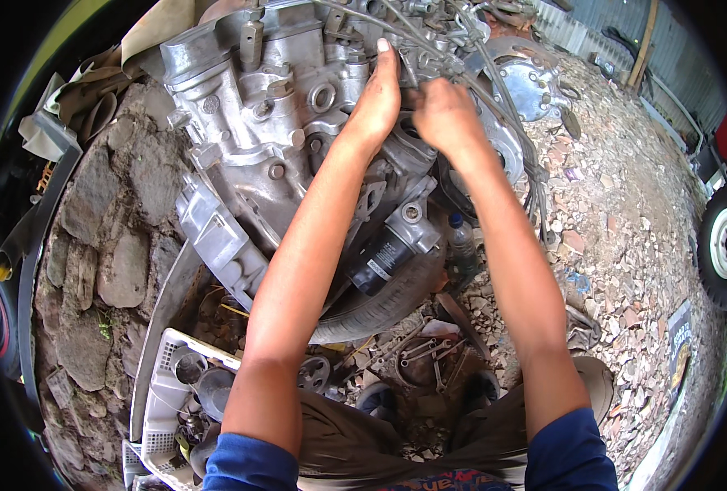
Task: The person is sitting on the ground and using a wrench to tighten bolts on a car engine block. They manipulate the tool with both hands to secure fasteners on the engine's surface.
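A large grey metal engine (245, 155) fills the upper middle, over a tyre (404, 303). My left hand (380, 100) lies against its right part, the thumb stretched straight up; the other fingers are hidden from sight. Just to the right, my right hand (445, 117) is closed, knuckles up and slightly smeared, close to the same spot. Whatever its curled fingers hold is hidden beneath them. Thin cables (494, 78) run past the right hand. Below both hands, a black oil filter (381, 260) sits on the engine's lower side.
Several wrenches (435, 353) lie on the ground before my feet. A white plastic crate (167, 393) with metal parts stands at the lower left, beside a stone wall (122, 266). A clear bottle (462, 239) with a blue cap is near the tyre. Rubble (625, 270) covers the right side.
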Action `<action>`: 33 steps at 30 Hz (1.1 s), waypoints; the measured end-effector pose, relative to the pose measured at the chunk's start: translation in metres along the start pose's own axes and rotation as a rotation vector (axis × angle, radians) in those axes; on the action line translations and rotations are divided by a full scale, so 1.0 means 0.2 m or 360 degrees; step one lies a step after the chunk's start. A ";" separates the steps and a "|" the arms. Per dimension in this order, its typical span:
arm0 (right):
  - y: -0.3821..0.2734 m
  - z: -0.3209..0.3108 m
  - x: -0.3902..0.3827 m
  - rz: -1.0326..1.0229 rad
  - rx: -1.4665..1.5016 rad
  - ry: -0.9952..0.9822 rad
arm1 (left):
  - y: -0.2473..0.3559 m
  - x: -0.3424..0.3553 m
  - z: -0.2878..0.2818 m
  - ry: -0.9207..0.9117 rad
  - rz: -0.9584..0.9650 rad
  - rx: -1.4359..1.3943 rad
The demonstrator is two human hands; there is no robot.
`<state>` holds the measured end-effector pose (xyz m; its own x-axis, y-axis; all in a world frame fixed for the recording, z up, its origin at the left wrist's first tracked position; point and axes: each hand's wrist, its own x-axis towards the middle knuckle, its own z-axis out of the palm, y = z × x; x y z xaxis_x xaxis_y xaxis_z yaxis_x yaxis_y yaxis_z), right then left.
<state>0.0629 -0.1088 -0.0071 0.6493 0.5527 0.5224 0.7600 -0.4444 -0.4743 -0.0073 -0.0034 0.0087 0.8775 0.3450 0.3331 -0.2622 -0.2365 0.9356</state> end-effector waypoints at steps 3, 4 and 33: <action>-0.15 0.02 -0.05 0.0110 0.0203 0.0046 | -0.01 0.02 -0.01 0.0002 0.0047 -0.0023; -0.14 0.02 -0.04 0.0099 0.0221 0.0076 | -0.02 0.03 -0.02 0.0006 0.0097 -0.0011; 0.08 -0.04 -0.03 0.0018 -0.0078 0.0360 | -0.03 0.04 -0.01 0.0070 0.0011 0.0009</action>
<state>0.0711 -0.1255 -0.0129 0.6436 0.3779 0.6656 0.7497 -0.4864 -0.4488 0.0000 0.0016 0.0057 0.8571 0.3830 0.3444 -0.2659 -0.2438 0.9327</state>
